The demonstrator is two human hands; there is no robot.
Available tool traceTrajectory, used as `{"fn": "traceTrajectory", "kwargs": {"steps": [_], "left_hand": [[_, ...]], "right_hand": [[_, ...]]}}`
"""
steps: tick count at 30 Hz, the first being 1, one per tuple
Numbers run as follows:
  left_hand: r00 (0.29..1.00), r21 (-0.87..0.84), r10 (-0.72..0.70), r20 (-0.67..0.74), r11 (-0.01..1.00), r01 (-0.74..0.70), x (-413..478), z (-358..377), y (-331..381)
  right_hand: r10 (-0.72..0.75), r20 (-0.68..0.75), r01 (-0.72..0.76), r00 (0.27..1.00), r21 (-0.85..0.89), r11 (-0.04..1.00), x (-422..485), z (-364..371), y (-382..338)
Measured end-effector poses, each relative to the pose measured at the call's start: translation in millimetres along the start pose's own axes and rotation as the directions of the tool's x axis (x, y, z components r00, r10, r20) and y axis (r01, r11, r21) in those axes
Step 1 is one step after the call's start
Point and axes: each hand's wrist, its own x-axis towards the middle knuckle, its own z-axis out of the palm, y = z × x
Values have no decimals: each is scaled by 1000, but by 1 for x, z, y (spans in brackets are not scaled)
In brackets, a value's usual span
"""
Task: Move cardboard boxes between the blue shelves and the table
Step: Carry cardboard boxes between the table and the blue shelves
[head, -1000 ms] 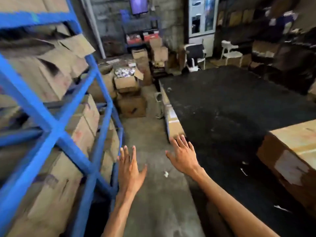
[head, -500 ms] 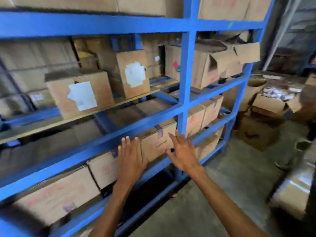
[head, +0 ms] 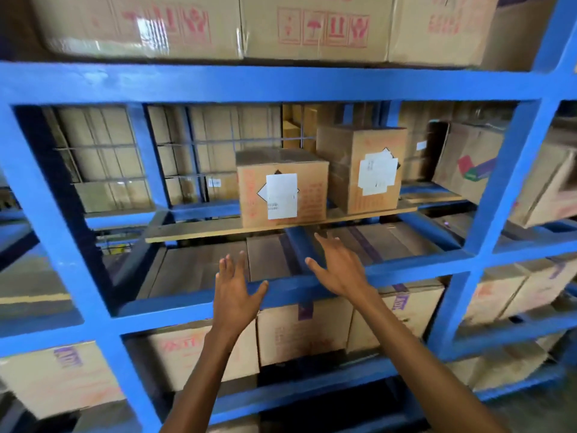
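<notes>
I face the blue shelves (head: 281,82) head-on. On a wooden board (head: 203,232) in the middle bay stand two cardboard boxes with white labels: a lower one (head: 282,187) in front and a taller one (head: 362,168) behind it to the right. My left hand (head: 237,287) and my right hand (head: 338,265) are both raised with fingers spread, empty, in front of the blue crossbeam just below the front box. Neither hand touches a box.
Large boxes with red handling symbols (head: 312,26) fill the top shelf. More cardboard boxes (head: 299,332) sit on the lower shelf behind the beam. A tilted box (head: 468,164) leans in the right bay. Blue uprights (head: 499,182) frame the bay.
My view has swung from the aisle and black table to the shelves, then closer and squarer to the middle bay. Both hands stayed open and rose toward the labelled boxes.
</notes>
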Motion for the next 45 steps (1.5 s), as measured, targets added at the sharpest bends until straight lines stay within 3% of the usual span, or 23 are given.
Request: {"fn": "traceTrajectory", "kwargs": {"steps": [7, 13, 17, 24, 31, 45], "left_hand": [[996, -98, -85, 1, 992, 85, 109, 20, -13], [984, -307, -175, -23, 938, 159, 200, 44, -21], [968, -384, -249, -12, 895, 226, 248, 57, -29], [979, -493, -202, -9, 853, 171, 299, 78, -41], [985, -616, -175, 12, 774, 145, 311, 91, -53], [985, -705, -168, -30, 703, 98, 232, 76, -40]], "right_hand": [[101, -15, -97, 995, 175, 980, 119, 16, 40], [184, -41, -155, 982, 384, 910, 205, 23, 73], [125, -36, -86, 991, 537, 839, 247, 28, 86], [182, -4, -134, 983, 662, 738, 299, 39, 93], [247, 122, -246, 961, 783, 571, 302, 52, 99], [237, 32, -158, 971, 829, 536, 227, 43, 93]]}}
